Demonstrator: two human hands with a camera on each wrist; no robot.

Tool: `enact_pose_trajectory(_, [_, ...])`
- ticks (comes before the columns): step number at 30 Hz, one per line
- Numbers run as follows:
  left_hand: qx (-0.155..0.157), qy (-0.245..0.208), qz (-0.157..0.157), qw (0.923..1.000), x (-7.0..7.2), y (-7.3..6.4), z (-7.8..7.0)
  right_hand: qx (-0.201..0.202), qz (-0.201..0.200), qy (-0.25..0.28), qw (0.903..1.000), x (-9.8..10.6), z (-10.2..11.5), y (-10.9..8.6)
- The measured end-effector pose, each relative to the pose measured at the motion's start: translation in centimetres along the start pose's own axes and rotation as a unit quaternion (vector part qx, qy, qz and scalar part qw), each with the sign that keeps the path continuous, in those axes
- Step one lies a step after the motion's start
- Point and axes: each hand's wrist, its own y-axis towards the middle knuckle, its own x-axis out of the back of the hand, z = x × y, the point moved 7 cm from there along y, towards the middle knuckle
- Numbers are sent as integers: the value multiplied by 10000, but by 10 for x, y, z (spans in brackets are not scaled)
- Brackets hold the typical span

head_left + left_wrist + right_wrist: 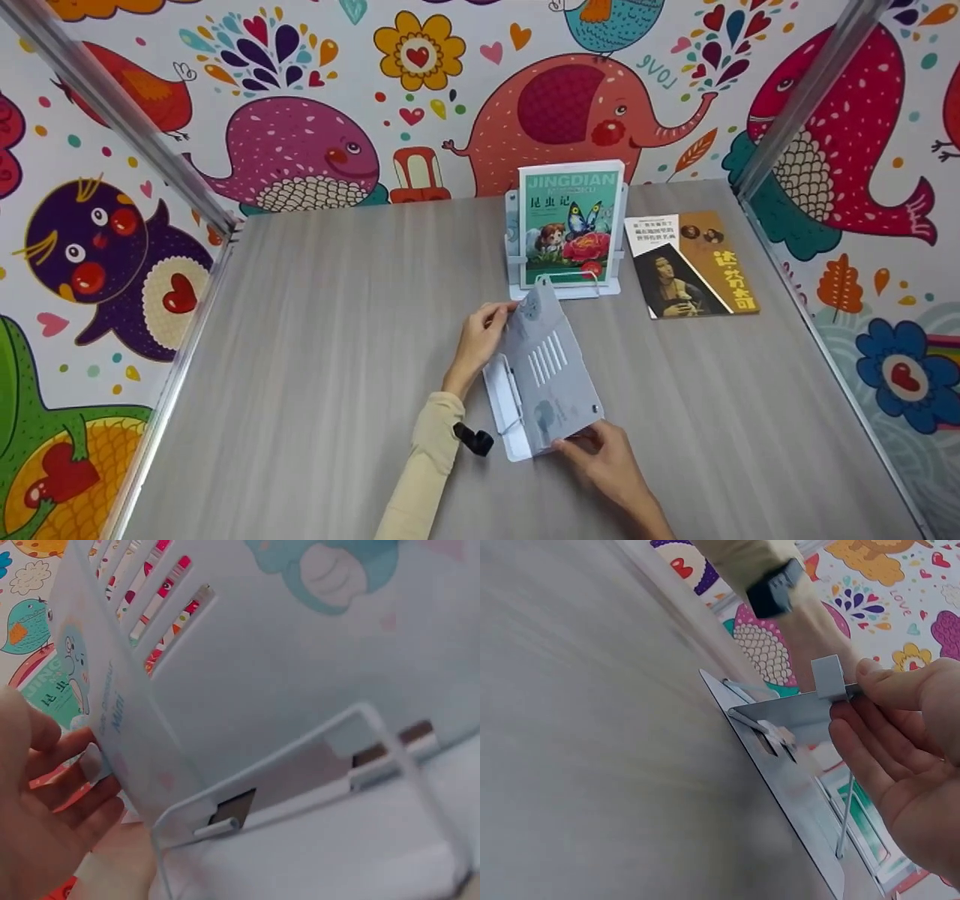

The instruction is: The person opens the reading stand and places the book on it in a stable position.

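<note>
A pale metal book stand [551, 367] with slots and a printed dinosaur pattern is between both hands, its back panel tilted up from the flat base [512, 420]. My left hand [480, 337] holds the panel's far side edge; in the left wrist view, the left hand's fingers [82, 784] reach the edge beside the "Mini" print. At the near side edge, my right hand [604, 457] pinches the panel, thumb on one face and fingers on the other, as the right hand [907, 735] shows. A wire bracket [270, 757] stands along the base.
Behind the stand, a second stand [514, 247] carries a green book [570, 225] with a butterfly cover. To its right lies a brown and white book [694, 262] with a portrait. Patterned walls and metal frame posts [810, 97] border the grey wooden table [322, 360].
</note>
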Motion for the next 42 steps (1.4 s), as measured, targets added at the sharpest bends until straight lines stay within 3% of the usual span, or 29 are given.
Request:
enact_pose_trajectory(6, [-312,218,-231,9990,22,-10,3,-254,-437,135,9986,20,-4,-1])
enact_pose_trajectory(14, [-397,445,-172,9981,45,-26,5,-227,-1121,-358,9928,53,-8,14])
enact_pose_trajectory(21, [-551,638,-235,9962,59,-37,8,419,-1414,-1069,9833,71,0,38])
enact_pose_trajectory(24, [-491,612,-202,9967,63,-41,8,725,-1632,-1412,9737,78,4,49])
enact_pose_trajectory(27, [-496,601,-160,9968,66,-45,9,750,-1789,-1628,9674,82,7,59])
enact_pose_trajectory(42, [-561,626,-313,9960,67,-48,6,394,-2128,-1929,9571,87,8,93])
